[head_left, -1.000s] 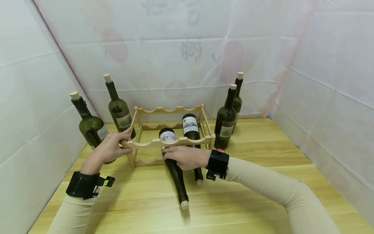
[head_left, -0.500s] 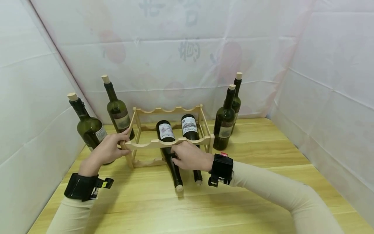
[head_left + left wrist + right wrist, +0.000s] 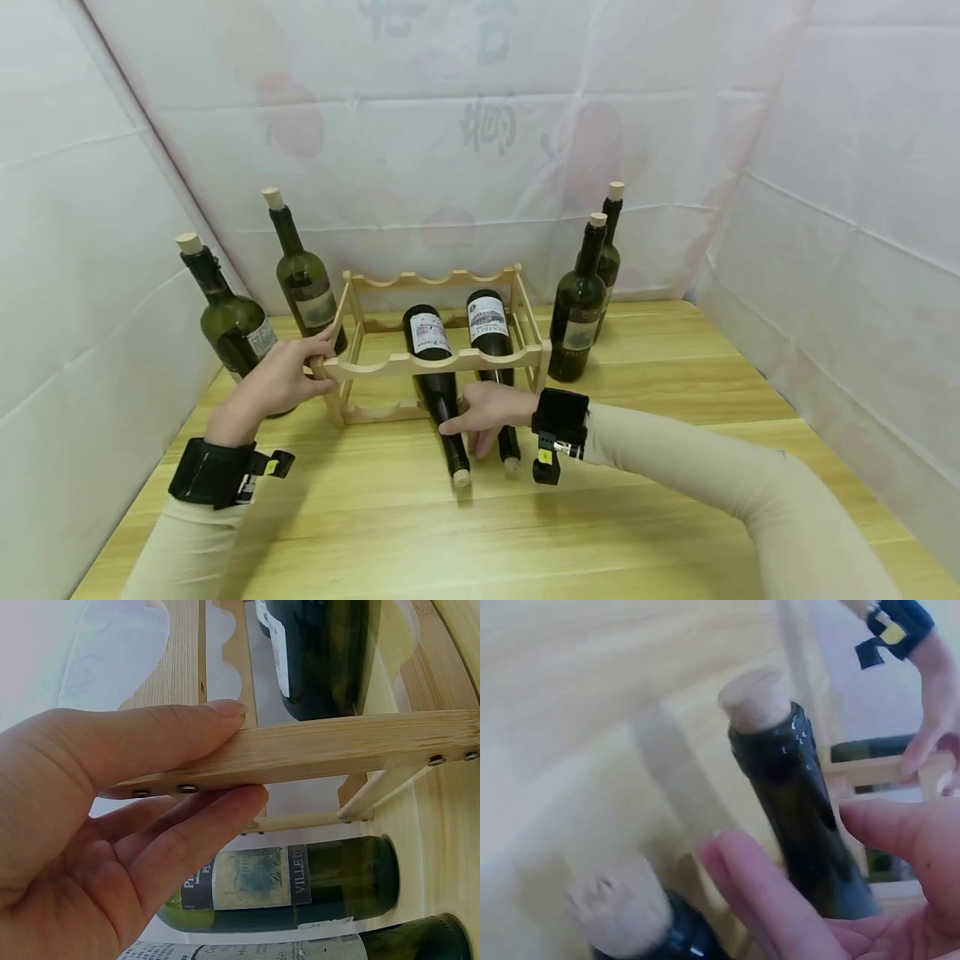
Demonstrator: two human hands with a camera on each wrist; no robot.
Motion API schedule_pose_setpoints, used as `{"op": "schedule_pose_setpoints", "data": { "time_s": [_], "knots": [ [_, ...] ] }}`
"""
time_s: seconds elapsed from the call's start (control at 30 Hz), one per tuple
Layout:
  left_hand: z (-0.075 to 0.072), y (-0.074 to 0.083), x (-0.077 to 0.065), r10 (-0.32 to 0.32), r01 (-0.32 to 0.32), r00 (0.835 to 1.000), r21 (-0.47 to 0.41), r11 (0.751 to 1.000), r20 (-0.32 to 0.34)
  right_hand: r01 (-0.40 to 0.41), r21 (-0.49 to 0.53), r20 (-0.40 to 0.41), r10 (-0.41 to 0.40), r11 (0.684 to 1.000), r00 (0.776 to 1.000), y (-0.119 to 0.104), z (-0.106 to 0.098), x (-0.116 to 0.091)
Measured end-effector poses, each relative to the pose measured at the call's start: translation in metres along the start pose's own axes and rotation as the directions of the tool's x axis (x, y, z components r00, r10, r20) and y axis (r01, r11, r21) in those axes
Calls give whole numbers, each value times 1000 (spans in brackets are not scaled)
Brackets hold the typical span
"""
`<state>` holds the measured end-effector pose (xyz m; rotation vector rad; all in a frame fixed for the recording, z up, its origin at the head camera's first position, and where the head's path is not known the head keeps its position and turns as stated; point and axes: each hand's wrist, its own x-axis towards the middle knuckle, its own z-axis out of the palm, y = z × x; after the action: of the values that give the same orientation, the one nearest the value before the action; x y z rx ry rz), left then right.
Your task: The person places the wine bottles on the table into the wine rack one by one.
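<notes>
A pale wooden wine rack (image 3: pixel 408 364) stands on the table with two dark corked wine bottles lying in it, necks toward the front. My left hand (image 3: pixel 281 379) grips the rack's front left corner; in the left wrist view the thumb lies over the wooden bar (image 3: pixel 330 746) and fingers are under it. My right hand (image 3: pixel 491 408) is at the neck of the left lying bottle (image 3: pixel 429 333), thumb and fingers spread apart around the neck (image 3: pixel 795 802). Beside that hand lies the right bottle (image 3: pixel 489 321), its cork (image 3: pixel 622 907) close in the right wrist view.
Two green wine bottles stand upright left of the rack, a nearer one (image 3: pixel 232 329) and a farther one (image 3: pixel 303 283). To the right stand two more, one (image 3: pixel 577 308) partly hiding the other (image 3: pixel 611 250). White cloth walls (image 3: pixel 480 192) enclose the table (image 3: pixel 360 517).
The left lying bottle slid back deeper into the rack. My right hand moved from its body down to the neck, and its fingers spread. My left hand stayed on the rack.
</notes>
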<state>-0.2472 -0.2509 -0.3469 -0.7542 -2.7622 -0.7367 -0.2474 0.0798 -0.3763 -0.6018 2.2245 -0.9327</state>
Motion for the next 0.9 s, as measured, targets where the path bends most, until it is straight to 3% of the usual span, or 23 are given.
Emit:
{"op": "schedule_pose_setpoints", "data": {
  "time_s": [0.1, 0.37, 0.7, 0.9],
  "knots": [
    [-1, 0, 0, -3, 3, 1000, 1, 1000, 1, -62, 148, 50, 55, 987, 997, 1, 2, 3],
    [-1, 0, 0, 2, -2, 1000, 5, 1000, 1, -137, 292, 75, 120, 947, 990, 3, 6, 14],
    [-1, 1, 1, 4, -4, 1000, 8, 1000, 2, -130, 335, 68, 114, 933, 991, 3, 10, 16],
    [-1, 1, 1, -1, 1, 1000, 12, 1000, 7, -108, 438, 42, 99, 892, 994, 2, 19, 16]
  ]
}}
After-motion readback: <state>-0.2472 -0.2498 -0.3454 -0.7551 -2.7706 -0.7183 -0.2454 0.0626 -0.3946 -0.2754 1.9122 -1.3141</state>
